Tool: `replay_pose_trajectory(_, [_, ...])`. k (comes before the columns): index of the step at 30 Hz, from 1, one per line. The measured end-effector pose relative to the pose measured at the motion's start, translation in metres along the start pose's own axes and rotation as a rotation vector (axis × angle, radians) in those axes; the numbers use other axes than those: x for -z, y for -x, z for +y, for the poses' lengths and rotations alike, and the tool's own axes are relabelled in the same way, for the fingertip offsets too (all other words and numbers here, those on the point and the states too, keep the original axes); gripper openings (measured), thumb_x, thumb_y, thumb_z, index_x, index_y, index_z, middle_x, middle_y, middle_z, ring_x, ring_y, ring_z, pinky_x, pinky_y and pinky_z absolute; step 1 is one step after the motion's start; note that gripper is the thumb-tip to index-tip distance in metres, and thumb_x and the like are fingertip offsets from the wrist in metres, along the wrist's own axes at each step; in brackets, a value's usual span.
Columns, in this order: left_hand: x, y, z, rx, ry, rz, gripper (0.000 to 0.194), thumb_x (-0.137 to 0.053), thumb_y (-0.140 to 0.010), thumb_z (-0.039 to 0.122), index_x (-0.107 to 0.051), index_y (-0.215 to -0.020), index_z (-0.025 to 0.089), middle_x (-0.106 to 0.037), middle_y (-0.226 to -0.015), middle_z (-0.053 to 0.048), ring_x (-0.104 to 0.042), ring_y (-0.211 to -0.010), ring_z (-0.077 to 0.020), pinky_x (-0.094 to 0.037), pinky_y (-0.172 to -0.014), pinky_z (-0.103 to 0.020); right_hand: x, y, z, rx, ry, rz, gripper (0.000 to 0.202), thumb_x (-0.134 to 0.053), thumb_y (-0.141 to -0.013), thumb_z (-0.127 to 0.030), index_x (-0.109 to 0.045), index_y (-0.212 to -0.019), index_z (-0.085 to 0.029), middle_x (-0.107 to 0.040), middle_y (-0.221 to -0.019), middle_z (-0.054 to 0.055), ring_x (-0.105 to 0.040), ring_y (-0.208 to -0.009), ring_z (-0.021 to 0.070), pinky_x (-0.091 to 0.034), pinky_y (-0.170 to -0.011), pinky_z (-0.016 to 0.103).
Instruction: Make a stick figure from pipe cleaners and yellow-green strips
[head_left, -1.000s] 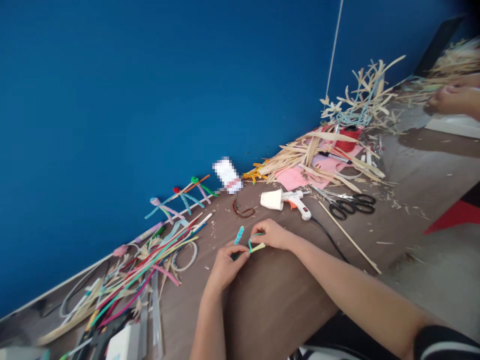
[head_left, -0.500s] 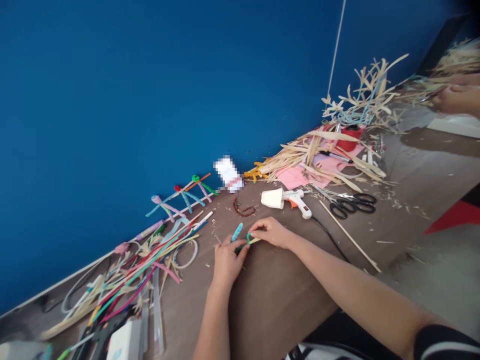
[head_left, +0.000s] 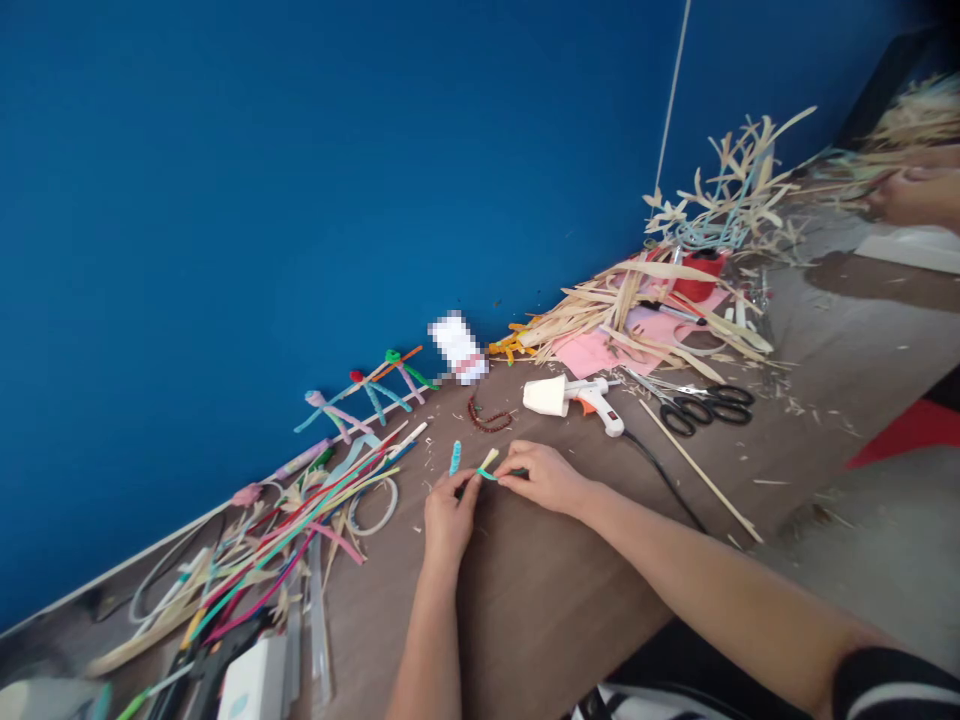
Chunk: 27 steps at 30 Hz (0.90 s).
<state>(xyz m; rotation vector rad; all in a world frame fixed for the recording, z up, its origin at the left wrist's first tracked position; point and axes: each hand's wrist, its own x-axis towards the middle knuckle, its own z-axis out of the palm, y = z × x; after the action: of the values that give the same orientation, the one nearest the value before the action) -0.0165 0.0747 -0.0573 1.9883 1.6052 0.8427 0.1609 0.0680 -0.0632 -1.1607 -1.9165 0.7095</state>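
Pipe cleaner: teal strip (head_left: 487, 476) stretched between both hands over the near part of the table (head_left: 555, 600), looks like it's bent around a pale yellow piece (head_left: 490, 459) that pokes up at a tilt
Left hand (head_left: 448, 512): thumb and fingertips pinched together on the work, right by the yellow bit
Light-blue fuzzy stem (head_left: 455, 458): sticking up just past the left fingers – can't tell how it joins the rest
Right hand (head_left: 544, 477): thumb and index together on the other end of the teal strip; a dark bit shows by the fingers, too small to make out
Glue gun (head_left: 602, 405): white, lying beyond the right hand, white cup (head_left: 545, 396) at its left end, black cord trailing back toward the forearm
Scissors (head_left: 703, 407): black handles, right of the glue gun
Beads (head_left: 489, 427): brown string, curled on the table beyond the hands
Left side: heap of colorful pipe cleaners (head_left: 296, 540) plus a whitish ring (head_left: 393, 500)
Far right: someone else's hand (head_left: 919, 192), pretty blurry
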Motion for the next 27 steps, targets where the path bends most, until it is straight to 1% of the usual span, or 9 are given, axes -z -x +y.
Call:
replay_pose_trajectory(3, [0.0, 0.0, 0.002, -0.022, 0.116, 0.011, 0.021, -0.051, -0.073, 0.03, -0.067, -0.078, 0.016, -0.065, -0.077, -0.007, -0.057, -0.074, -0.0177, -0.042, -0.07, -0.027, -0.002, -0.003, 0.004, -0.08, -0.035, 0.04, 0.012, -0.055, -0.074, -0.024, -0.066, -0.077, -0.019, -0.056, -0.075, 0.002, -0.052, -0.066, 0.0108, -0.039, -0.062, 0.022])
replay_pose_trajectory(5, [0.0, 0.001, 0.004, -0.055, 0.184, -0.013, 0.021, -0.052, -0.073, 0.031, -0.067, -0.077, 0.015, -0.065, -0.076, -0.007, -0.057, -0.073, -0.0173, -0.041, -0.07, -0.026, -0.002, -0.004, 0.005, -0.104, -0.053, 0.053, 0.012, -0.056, -0.073, -0.023, -0.066, -0.076, -0.018, -0.058, -0.076, 0.002, -0.053, -0.067, 0.0114, -0.038, -0.062, 0.022])
replay_pose_trajectory(8, [0.0, 0.002, 0.005, -0.098, 0.256, -0.107, 0.022, -0.053, -0.073, 0.032, -0.067, -0.077, 0.015, -0.064, -0.075, -0.006, -0.057, -0.072, -0.0165, -0.041, -0.069, -0.025, -0.001, -0.005, 0.006, -0.115, -0.052, 0.029, 0.011, -0.057, -0.072, -0.021, -0.066, -0.077, -0.018, -0.06, -0.074, 0.002, -0.054, -0.067, 0.0116, -0.037, -0.061, 0.021])
replay_pose_trajectory(11, [0.002, 0.004, 0.006, -0.09, 0.273, -0.212, 0.023, -0.053, -0.073, 0.033, -0.066, -0.074, 0.014, -0.064, -0.074, -0.006, -0.057, -0.073, -0.017, -0.041, -0.069, -0.025, 0.0, -0.005, 0.005, -0.138, -0.031, 0.002, 0.011, -0.057, -0.069, -0.018, -0.066, -0.074, -0.017, -0.061, -0.071, 0.001, -0.053, -0.064, 0.0113, -0.037, -0.058, 0.02])
replay_pose_trajectory(14, [0.006, 0.006, 0.009, -0.082, 0.266, -0.302, 0.025, -0.052, -0.074, 0.035, -0.066, -0.073, 0.014, -0.064, -0.075, -0.007, -0.056, -0.075, -0.0177, -0.04, -0.069, -0.025, 0.001, -0.006, 0.005, -0.148, -0.052, -0.006, 0.011, -0.058, -0.067, -0.016, -0.067, -0.073, -0.017, -0.062, -0.072, 0.002, -0.054, -0.065, 0.0115, -0.038, -0.059, 0.02])
replay_pose_trajectory(17, [0.008, 0.007, 0.013, -0.118, 0.231, -0.431, 0.025, -0.051, -0.074, 0.034, -0.067, -0.074, 0.015, -0.064, -0.076, -0.007, -0.056, -0.074, -0.0173, -0.04, -0.068, -0.024, 0.004, -0.007, 0.004, -0.167, -0.135, -0.049, 0.008, -0.061, -0.064, -0.017, -0.067, -0.07, -0.017, -0.063, -0.072, 0.002, -0.056, -0.067, 0.012, -0.04, -0.061, 0.02])
replay_pose_trajectory(19, [0.009, 0.007, 0.014, -0.142, 0.176, -0.468, 0.024, -0.05, -0.075, 0.032, -0.067, -0.074, 0.016, -0.064, -0.075, -0.006, -0.056, -0.073, -0.0168, -0.04, -0.067, -0.024, 0.007, -0.007, 0.003, -0.205, -0.205, -0.078, 0.008, -0.062, -0.063, -0.018, -0.066, -0.069, -0.016, -0.063, -0.071, 0.002, -0.057, -0.066, 0.0123, -0.041, -0.061, 0.02])
replay_pose_trajectory(23, [0.008, 0.007, 0.014, -0.126, -0.002, -0.439, 0.022, -0.048, -0.075, 0.03, -0.067, -0.075, 0.019, -0.065, -0.077, -0.005, -0.057, -0.071, -0.0164, -0.039, -0.066, -0.024, 0.01, -0.008, 0.002, -0.244, -0.275, -0.09, 0.009, -0.059, -0.064, -0.018, -0.064, -0.07, -0.014, -0.063, -0.067, 0.001, -0.057, -0.063, 0.0122, -0.042, -0.059, 0.02])
replay_pose_trajectory(27, [0.008, 0.007, 0.015, -0.114, -0.174, -0.434, 0.021, -0.048, -0.075, 0.03, -0.068, -0.077, 0.022, -0.066, -0.081, -0.004, -0.058, -0.074, -0.017, -0.04, -0.067, -0.024, 0.012, -0.007, 0.003, -0.172, -0.249, -0.12, 0.009, -0.058, -0.066, -0.019, -0.065, -0.069, -0.015, -0.062, -0.072, 0.002, -0.056, -0.066, 0.0115, -0.041, -0.061, 0.02])
